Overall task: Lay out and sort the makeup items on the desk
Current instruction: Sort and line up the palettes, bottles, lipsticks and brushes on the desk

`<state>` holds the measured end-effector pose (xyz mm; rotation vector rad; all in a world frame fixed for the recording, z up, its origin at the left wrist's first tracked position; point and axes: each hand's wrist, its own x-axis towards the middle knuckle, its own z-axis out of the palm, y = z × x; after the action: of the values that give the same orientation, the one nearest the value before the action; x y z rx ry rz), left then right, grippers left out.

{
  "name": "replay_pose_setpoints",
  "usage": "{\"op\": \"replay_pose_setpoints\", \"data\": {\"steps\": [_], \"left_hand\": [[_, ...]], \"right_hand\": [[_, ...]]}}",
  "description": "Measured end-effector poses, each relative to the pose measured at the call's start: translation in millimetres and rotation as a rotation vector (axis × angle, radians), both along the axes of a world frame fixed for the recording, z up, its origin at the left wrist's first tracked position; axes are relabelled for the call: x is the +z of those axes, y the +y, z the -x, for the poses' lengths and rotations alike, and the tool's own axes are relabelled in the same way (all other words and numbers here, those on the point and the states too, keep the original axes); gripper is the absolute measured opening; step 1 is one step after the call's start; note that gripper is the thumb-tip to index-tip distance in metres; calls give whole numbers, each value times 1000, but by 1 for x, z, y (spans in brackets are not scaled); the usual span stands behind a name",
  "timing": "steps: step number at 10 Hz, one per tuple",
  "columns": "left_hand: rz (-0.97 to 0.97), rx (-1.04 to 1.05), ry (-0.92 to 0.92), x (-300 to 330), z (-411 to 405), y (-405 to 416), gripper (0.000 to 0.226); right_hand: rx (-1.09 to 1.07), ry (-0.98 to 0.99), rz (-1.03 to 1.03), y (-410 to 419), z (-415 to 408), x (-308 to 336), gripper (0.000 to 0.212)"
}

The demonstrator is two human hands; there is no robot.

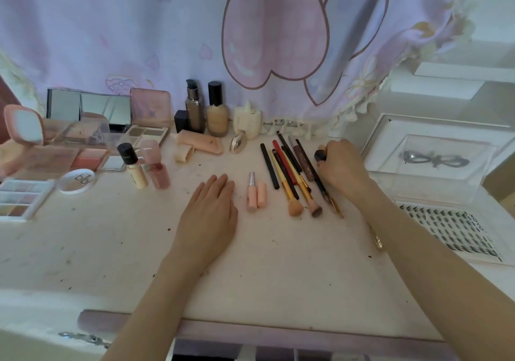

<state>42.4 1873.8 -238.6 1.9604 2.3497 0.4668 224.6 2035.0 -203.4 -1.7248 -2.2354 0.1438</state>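
My left hand lies flat and open on the white desk, just left of a pink lipstick and its cap. My right hand grips a small dark item at the right end of a row of pencils and brushes. Two foundation bottles stand at the back. A pink tube and a gold case lie in front of them. Small bottles lie left of centre.
Open palettes and compacts crowd the back left, with a pastel palette and a round lid nearer. A clear box and a tray of false lashes sit on the right. A curtain hangs behind.
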Motion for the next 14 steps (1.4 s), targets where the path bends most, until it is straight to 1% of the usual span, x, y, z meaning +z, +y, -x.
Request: {"op": "replay_pose_setpoints", "data": {"steps": [3, 4, 5, 6, 7, 8, 9, 10, 11, 12, 13, 14], "left_hand": [[0, -1, -6, 1, 0, 0, 49], [-16, -3, -10, 0, 1, 0, 48], [-16, -5, -23, 0, 1, 0, 48], [-65, -19, -59, -1, 3, -1, 47], [-206, -14, -229, 1, 4, -1, 44], [-339, 4, -451, 8, 3, -3, 37], [-421, -66, -578, 13, 1, -6, 33], [-455, -247, -615, 13, -4, -13, 36], [-422, -323, -589, 13, -8, -15, 33], [-447, -317, -652, 13, -7, -17, 23], [-437, -285, -748, 10, -4, -18, 18], [-451, -254, -795, 10, -3, -18, 20]], "right_hand": [[-29, -93, 30, -3, -3, 3, 11], [-30, -169, 12, -5, -1, 5, 12], [-46, -85, -23, -7, -3, 6, 13], [-5, 171, -61, -17, -4, 18, 16], [94, 567, 181, -43, -2, 33, 13], [209, 769, 515, -71, 2, 35, 14], [357, 668, 715, -92, 7, 28, 8], [522, 596, 831, -107, 15, 24, 7], [611, 525, 777, -116, 20, 19, 17], [645, 444, 672, -120, 24, 13, 18], [644, 446, 664, -120, 26, 11, 19], [641, 457, 649, -122, 27, 15, 23]]}}
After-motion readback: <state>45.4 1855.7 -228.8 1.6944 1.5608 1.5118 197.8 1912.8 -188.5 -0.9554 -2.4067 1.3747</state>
